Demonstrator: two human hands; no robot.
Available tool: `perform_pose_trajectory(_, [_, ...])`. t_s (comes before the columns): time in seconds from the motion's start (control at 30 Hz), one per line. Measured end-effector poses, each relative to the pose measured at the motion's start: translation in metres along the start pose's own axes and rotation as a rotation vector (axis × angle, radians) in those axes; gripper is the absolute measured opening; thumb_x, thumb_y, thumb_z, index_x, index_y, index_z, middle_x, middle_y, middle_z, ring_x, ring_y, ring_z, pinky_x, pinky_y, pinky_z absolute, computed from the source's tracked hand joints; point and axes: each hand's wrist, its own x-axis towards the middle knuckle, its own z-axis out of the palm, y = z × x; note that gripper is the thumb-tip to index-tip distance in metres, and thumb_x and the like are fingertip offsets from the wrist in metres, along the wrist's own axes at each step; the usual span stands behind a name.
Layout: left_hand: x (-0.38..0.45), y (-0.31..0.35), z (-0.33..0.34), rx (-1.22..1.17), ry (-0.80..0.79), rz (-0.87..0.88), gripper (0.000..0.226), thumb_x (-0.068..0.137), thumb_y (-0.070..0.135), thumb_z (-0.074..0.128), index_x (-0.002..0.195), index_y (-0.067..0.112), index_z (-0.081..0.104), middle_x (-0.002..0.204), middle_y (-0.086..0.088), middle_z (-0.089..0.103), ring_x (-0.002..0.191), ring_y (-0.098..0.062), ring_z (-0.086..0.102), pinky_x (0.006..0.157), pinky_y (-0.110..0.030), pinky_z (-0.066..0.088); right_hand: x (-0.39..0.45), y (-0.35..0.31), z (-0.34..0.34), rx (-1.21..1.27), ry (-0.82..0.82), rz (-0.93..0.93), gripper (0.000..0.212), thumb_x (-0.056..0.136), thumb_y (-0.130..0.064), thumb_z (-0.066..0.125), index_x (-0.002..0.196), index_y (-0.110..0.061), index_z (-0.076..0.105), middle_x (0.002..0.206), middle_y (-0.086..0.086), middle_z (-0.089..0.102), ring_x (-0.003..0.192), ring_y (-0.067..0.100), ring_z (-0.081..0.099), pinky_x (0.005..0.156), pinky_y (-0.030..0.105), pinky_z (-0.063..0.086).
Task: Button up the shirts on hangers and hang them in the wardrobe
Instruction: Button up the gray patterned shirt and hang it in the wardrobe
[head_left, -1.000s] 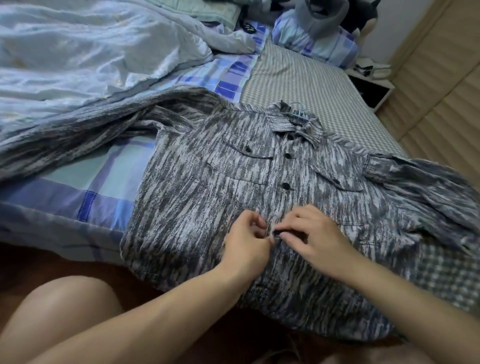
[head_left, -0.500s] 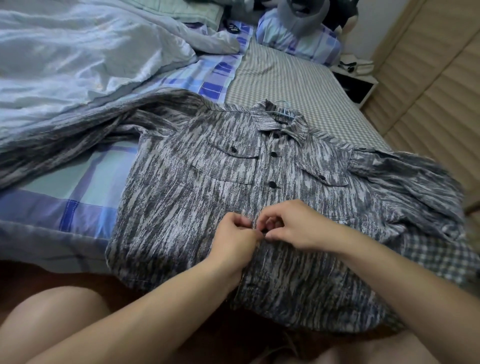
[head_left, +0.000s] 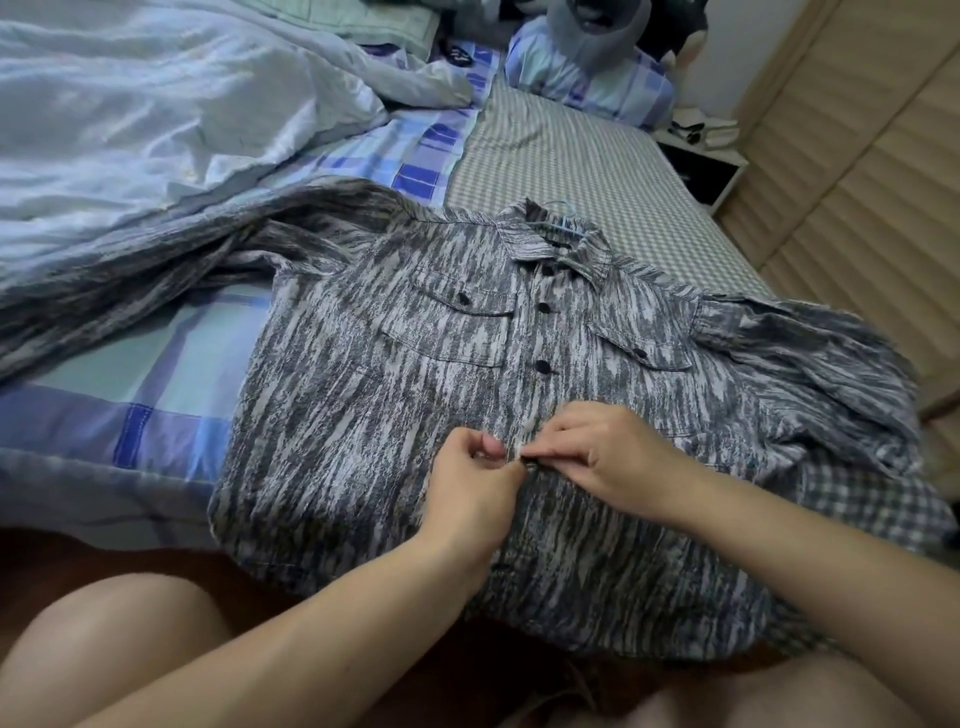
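A grey and white streaked shirt (head_left: 363, 395) lies flat on the bed, collar away from me, its hem hanging over the bed's near edge. A blue hanger (head_left: 563, 224) shows inside the collar. Two dark buttons (head_left: 543, 367) below the collar are fastened. My left hand (head_left: 475, 486) pinches the left side of the placket at mid-chest. My right hand (head_left: 605, 454) pinches the right side, fingertips meeting the left hand's at a dark button. A checked shirt (head_left: 862, 499) peeks out beneath the grey one at the right.
A crumpled pale blue duvet (head_left: 156, 119) covers the bed's left side. Pillows (head_left: 592, 88) lie at the head. A white bedside table (head_left: 701, 166) stands at the right, next to the wooden slatted wardrobe doors (head_left: 872, 182). My knees are at the bottom.
Both hands have stayed at the same button on the placket, fingers working closer together. My head has shifted slightly, so the view moved a little.
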Motion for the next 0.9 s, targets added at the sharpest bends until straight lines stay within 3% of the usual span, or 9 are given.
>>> perform_pose_trajectory(0.07, [-0.002,-0.005,-0.001,0.037,-0.012,0.058,0.028,0.088,-0.002,0.072,0.096,0.014,0.05,0.078,-0.006,0.053,0.069,-0.017,0.048,0.065,-0.033,0.041,0.002,0.003,-0.003,-0.129,-0.033,-0.16,0.026,0.093,-0.022,0.063,0.114,-0.015,0.076,0.097,-0.001,0.074,0.087,0.012,0.065,0.078,0.023,0.059])
perform_pose_trajectory(0.17, [0.001,-0.007,-0.003,0.092,-0.019,0.082,0.032,0.086,-0.002,0.075,0.098,0.014,0.051,0.076,-0.005,0.051,0.066,-0.016,0.045,0.06,-0.031,0.041,0.01,0.009,-0.007,-0.291,-0.041,-0.406,0.016,0.093,-0.005,0.068,0.108,-0.005,0.075,0.094,0.004,0.073,0.084,0.02,0.064,0.073,0.026,0.057])
perform_pose_trajectory(0.27, [0.005,-0.006,-0.007,0.119,-0.049,0.059,0.032,0.085,-0.004,0.075,0.096,0.015,0.052,0.074,-0.008,0.055,0.065,-0.018,0.046,0.061,-0.035,0.04,0.018,0.017,-0.01,-0.474,-0.068,-0.622,0.015,0.101,-0.002,0.057,0.105,-0.002,0.072,0.092,0.005,0.07,0.085,0.023,0.062,0.078,0.03,0.056])
perform_pose_trajectory(0.47, [0.007,0.004,-0.013,0.428,-0.087,0.188,0.028,0.086,0.009,0.079,0.094,0.019,0.054,0.071,-0.002,0.058,0.042,-0.004,0.038,0.044,-0.021,0.033,0.027,0.031,-0.016,-0.669,-0.216,-0.758,0.019,0.102,0.0,0.052,0.113,0.001,0.067,0.099,0.007,0.069,0.088,0.022,0.06,0.078,0.03,0.056])
perform_pose_trajectory(0.6, [0.007,0.005,-0.016,0.547,-0.081,0.233,0.031,0.086,0.013,0.079,0.092,0.026,0.051,0.069,0.002,0.057,0.05,-0.007,0.044,0.05,-0.026,0.04,0.027,0.024,-0.007,-0.62,-0.174,-0.689,0.022,0.103,-0.008,0.05,0.092,-0.008,0.069,0.088,0.001,0.065,0.077,0.017,0.057,0.068,0.028,0.054])
perform_pose_trajectory(0.77, [0.005,0.004,-0.015,0.949,-0.012,0.39,0.032,0.091,0.03,0.07,0.103,0.034,0.041,0.079,0.002,0.065,0.076,-0.021,0.063,0.065,-0.039,0.049,0.019,0.02,0.013,-0.417,0.011,-0.423,0.026,0.098,-0.016,0.052,0.076,-0.013,0.066,0.075,-0.003,0.061,0.067,0.014,0.052,0.061,0.028,0.051])
perform_pose_trajectory(0.83, [0.005,0.003,-0.015,0.949,0.014,0.321,0.028,0.091,0.036,0.068,0.105,0.031,0.044,0.081,0.002,0.066,0.078,-0.024,0.064,0.065,-0.038,0.048,0.014,0.015,0.026,-0.355,0.054,-0.272,0.024,0.096,-0.02,0.055,0.077,-0.015,0.068,0.073,-0.006,0.059,0.066,0.013,0.05,0.061,0.029,0.051])
perform_pose_trajectory(0.9, [0.014,0.004,-0.016,0.911,0.031,0.183,0.023,0.087,0.04,0.071,0.093,0.029,0.052,0.081,0.004,0.066,0.077,-0.021,0.063,0.061,-0.033,0.043,0.007,0.012,0.036,-0.282,0.093,-0.133,0.018,0.095,-0.023,0.061,0.083,-0.017,0.073,0.074,-0.007,0.061,0.067,0.012,0.05,0.063,0.028,0.051])
